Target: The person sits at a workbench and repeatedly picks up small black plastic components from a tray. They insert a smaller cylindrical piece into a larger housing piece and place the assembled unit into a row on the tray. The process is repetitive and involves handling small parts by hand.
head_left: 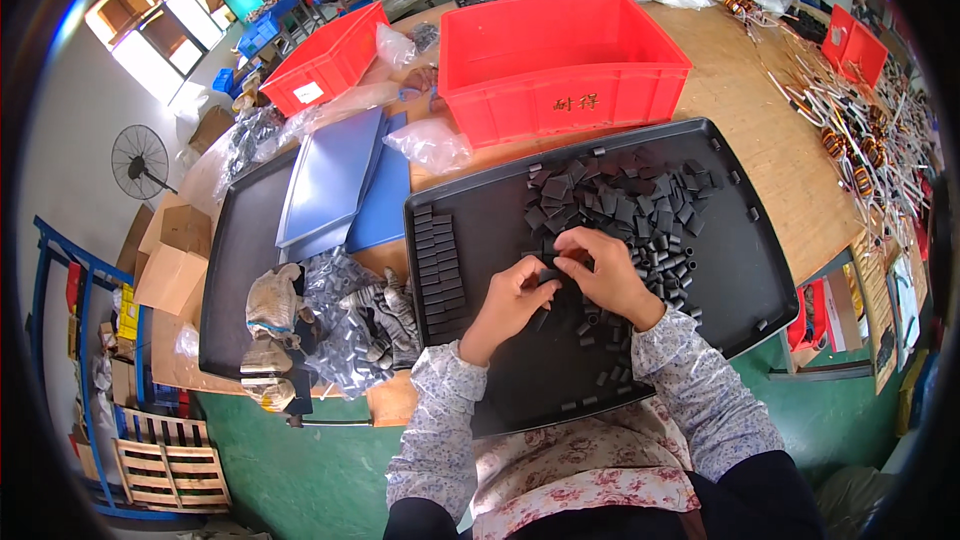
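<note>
Both hands meet over the middle of a black tray point(500, 410). My left hand point(508, 306) is closed, thumb and fingers pinched on a small black piece point(542, 320) whose lower end shows. Close beside it, my right hand point(606, 275) is closed too, its thumb and forefinger pinched at a small dark piece between the hands; its exact shape is hard to make out. Beyond the right hand lies a heap of flat black pieces point(610, 195). Short black tubes point(668, 265) are scattered right of that hand. Along the tray's left side, black pieces point(440, 265) lie in neat columns.
A large red bin point(565, 105) stands behind the tray, another red bin point(325, 60) further left. Blue sheets point(330, 180), work gloves point(272, 305) and clear plastic bags point(345, 310) lie to the left. Wired coils point(860, 155) cover the table's right side. People sit at the far right.
</note>
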`<act>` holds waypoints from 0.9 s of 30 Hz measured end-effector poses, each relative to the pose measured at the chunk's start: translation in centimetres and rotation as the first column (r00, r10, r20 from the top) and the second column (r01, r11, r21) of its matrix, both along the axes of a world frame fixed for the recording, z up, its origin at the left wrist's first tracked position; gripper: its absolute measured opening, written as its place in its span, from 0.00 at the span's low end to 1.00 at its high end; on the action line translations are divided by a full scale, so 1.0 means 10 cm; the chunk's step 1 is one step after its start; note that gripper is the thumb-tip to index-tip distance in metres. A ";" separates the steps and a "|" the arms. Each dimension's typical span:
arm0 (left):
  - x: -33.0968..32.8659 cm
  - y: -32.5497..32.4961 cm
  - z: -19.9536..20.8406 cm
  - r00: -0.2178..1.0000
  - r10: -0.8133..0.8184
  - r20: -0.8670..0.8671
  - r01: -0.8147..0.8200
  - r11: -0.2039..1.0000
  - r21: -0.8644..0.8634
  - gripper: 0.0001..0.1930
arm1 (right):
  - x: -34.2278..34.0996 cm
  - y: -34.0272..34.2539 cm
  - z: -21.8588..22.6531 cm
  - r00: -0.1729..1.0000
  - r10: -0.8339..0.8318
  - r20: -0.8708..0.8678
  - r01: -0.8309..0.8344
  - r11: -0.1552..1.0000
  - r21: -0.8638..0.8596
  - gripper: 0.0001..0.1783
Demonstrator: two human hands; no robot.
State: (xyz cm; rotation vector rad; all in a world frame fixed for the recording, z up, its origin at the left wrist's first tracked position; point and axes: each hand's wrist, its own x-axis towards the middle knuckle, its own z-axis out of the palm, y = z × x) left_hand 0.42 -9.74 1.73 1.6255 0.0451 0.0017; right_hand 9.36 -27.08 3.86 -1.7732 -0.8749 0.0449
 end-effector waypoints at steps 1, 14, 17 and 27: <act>-0.01 0.01 -0.07 1.000 -0.014 0.014 0.016 0.992 -0.123 0.03 | 0.06 -0.06 -0.02 0.974 -0.067 0.216 0.094 0.989 -0.117 0.09; -0.11 0.07 -0.02 0.995 -0.066 -0.073 0.065 0.998 -0.017 0.06 | -0.04 -0.06 -0.06 0.927 0.177 0.331 -0.063 0.943 -0.328 0.16; -0.12 0.06 0.05 0.986 -0.071 -0.150 0.070 0.997 -0.014 0.06 | 0.00 -0.04 -0.03 0.946 0.085 0.312 -0.018 0.977 -0.213 0.15; -0.08 -0.05 -0.02 0.999 0.034 0.004 -0.033 0.980 -0.198 0.07 | -0.01 -0.01 0.00 0.716 0.318 -0.622 -0.076 0.921 0.383 0.05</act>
